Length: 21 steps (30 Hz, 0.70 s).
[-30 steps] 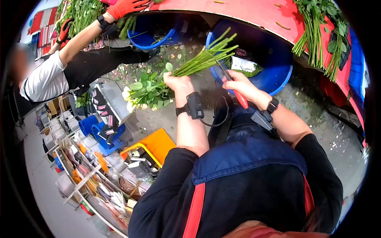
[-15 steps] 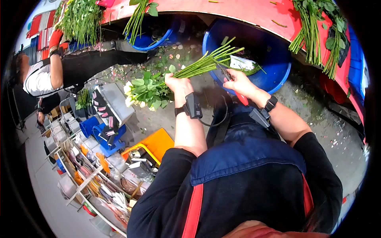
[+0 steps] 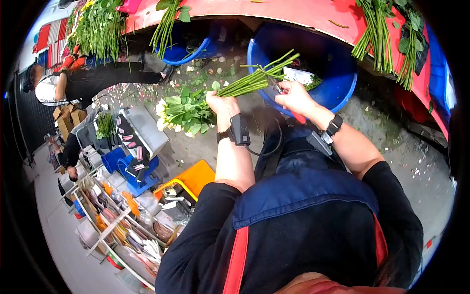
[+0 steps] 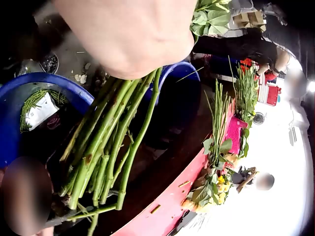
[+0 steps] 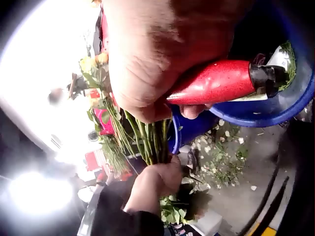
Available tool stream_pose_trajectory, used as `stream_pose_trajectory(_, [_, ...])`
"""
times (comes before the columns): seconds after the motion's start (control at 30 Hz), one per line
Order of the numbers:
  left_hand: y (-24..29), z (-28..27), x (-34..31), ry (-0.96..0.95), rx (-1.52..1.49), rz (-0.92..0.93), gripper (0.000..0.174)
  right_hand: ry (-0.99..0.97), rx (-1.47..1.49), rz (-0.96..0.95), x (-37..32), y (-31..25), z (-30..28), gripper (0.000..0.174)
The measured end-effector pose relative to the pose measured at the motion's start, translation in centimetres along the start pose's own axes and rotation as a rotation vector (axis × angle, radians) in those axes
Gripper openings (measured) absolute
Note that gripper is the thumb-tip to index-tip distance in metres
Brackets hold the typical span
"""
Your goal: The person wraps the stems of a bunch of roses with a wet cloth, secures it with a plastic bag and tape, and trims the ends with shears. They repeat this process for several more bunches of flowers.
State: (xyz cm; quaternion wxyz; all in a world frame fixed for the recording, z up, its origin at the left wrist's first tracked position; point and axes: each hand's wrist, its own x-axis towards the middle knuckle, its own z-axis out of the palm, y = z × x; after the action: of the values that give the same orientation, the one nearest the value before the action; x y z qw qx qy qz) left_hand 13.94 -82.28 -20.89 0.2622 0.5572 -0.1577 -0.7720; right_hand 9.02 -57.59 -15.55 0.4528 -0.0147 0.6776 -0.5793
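My left hand (image 3: pixel 224 107) grips a bunch of white roses (image 3: pixel 183 113) by the stems, blooms towards the left and cut ends towards the right. In my right hand (image 3: pixel 297 99) are red-handled pruning shears (image 5: pixel 216 81), the fingers curled round the handle. Their dark blades are right at the stem ends, partly hidden behind the stems in the head view. The left wrist view shows the thick green stems (image 4: pixel 108 142) fanned out, with a thin piece of stem (image 4: pixel 92 213) lying across the ends beside the blades.
Below the stem ends stands a large blue tub (image 3: pixel 338 98) with green cuttings and a white packet (image 3: pixel 297 76). Stems overhang the edge of the red table (image 3: pixel 293 12). An orange bin (image 3: pixel 198 176) and a cluttered shelf (image 3: pixel 117 223) are behind left. A person in red gloves (image 3: pixel 68 62) stands far left.
The shears have moved slightly left along the stem ends. My left hand keeps its grip. The gloved person has moved farther off, leaving stems on the table, and another person has come into view.
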Motion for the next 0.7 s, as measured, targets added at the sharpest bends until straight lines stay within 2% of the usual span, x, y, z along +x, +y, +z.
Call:
stream_pose_trajectory(0.1, [0.2, -0.5, 0.9, -0.028, -0.008, 0.04, 0.039, -0.034, 0.045, -0.018, -0.1, 2.3, 0.1, 0.026])
stream_pose_trajectory(0.27, [0.5, 0.0, -0.1, -0.064, -0.016, 0.085, 0.037, 0.02, -0.034, -0.209, -0.1, 2.8, 0.6, 0.034])
stream_pose_trajectory(0.37, [0.4, -0.8, 1.0, -0.063, -0.004, 0.026, 0.035, 0.027, -0.072, -0.166, -0.2, 0.1, 0.8, 0.035])
stream_pose_trajectory(0.5, [0.1, -0.7, 0.5, -0.093, 0.004, 0.05, 0.035, 0.007, -0.05, -0.171, 0.0, 1.4, 0.6, 0.028])
stream_pose_trajectory(0.6, [0.2, -0.5, -0.2, -0.094, -0.016, 0.067, 0.037, 0.0, 0.246, 0.03, -1.6, 1.2, 1.1, 0.023])
stream_pose_trajectory(0.7, [0.9, -0.1, -0.6, -0.075, -0.059, 0.082, 0.039, -0.048, 0.284, 0.044, -2.6, 2.9, 0.9, 0.025])
